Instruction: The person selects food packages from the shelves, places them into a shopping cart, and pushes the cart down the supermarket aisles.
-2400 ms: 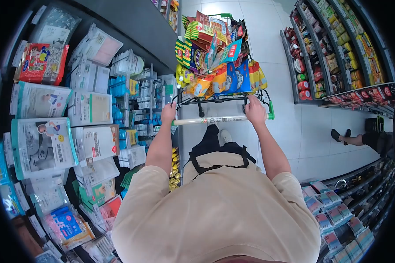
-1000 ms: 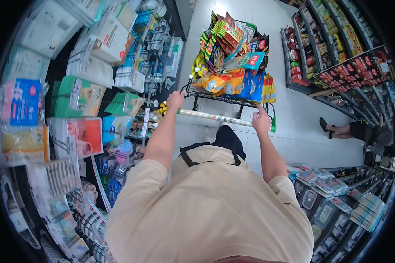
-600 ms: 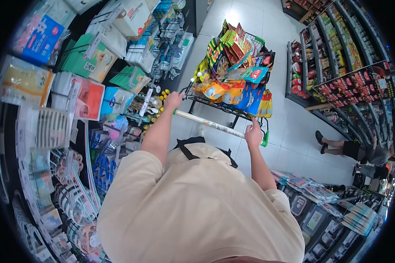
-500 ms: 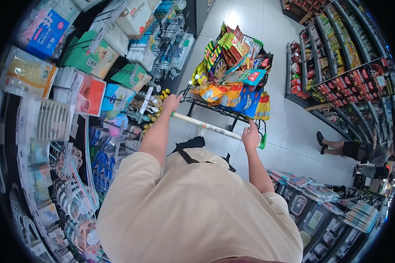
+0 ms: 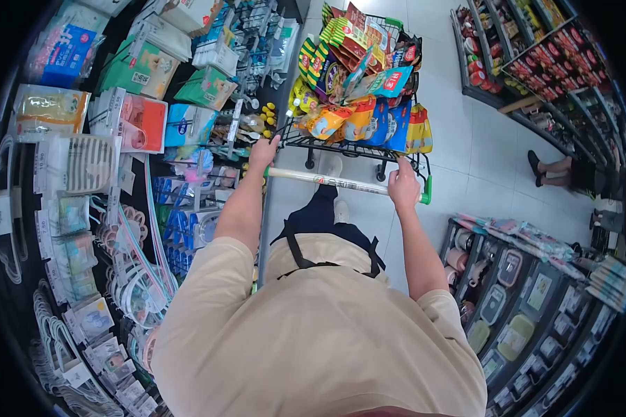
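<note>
A shopping cart, its white handle bar (image 5: 327,180) marked with printed characters and ending in green, stands just ahead of me. My left hand (image 5: 263,154) is closed at the bar's left end, by the corner of the wire basket. At the right end, my right hand (image 5: 403,186) wraps round the bar beside the green end piece. Bagged snacks fill the basket: orange bags (image 5: 357,115), blue bags (image 5: 388,126), a teal bag (image 5: 389,82) and green-striped packets (image 5: 344,38). A yellow-and-red bag (image 5: 419,131) sits at its near right corner.
Close on my left runs a rack of hanging household goods, with a blue packet (image 5: 68,55) and clothes hangers (image 5: 55,347). Food shelves (image 5: 556,62) stand ahead right; a shelf of lidded boxes (image 5: 515,333) is at lower right. A person's legs (image 5: 553,167) show at far right.
My view has turned slightly, and the left rack has slid past. The cart has moved along with me, both hands still on its bar. My shoes and trouser legs show more now.
</note>
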A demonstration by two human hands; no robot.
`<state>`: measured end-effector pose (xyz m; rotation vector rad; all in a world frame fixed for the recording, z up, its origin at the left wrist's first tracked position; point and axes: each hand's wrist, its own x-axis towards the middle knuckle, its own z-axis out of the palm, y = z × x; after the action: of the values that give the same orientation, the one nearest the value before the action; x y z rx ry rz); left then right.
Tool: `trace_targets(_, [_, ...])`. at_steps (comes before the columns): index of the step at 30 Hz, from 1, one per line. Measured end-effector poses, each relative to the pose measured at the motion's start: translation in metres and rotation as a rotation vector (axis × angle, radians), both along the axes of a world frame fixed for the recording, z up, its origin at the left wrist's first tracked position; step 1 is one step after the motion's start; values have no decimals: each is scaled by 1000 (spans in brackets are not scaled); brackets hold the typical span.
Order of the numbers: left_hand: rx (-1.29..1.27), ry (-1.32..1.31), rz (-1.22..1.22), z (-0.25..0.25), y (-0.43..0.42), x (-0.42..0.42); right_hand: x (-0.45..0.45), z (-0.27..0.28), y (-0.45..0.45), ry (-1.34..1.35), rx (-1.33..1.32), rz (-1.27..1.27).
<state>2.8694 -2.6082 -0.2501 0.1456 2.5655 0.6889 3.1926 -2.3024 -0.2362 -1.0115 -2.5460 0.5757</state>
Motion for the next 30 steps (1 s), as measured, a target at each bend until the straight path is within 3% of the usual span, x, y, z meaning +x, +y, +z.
trace_targets(13, [41,72,-53,-14,-65,62,63,-20,-70,98,82,-9])
trace_targets(20, [12,100,-60,-29,-96,91,98,-18,-98,18,-37,-51])
trace_targets(23, [-19,74,-68,-4,-107,122,113,-30,-113,33,43,-66])
trace_targets(30, [-12,94,-47,-7,-147,170,165,-39,-157,12,-14,-73])
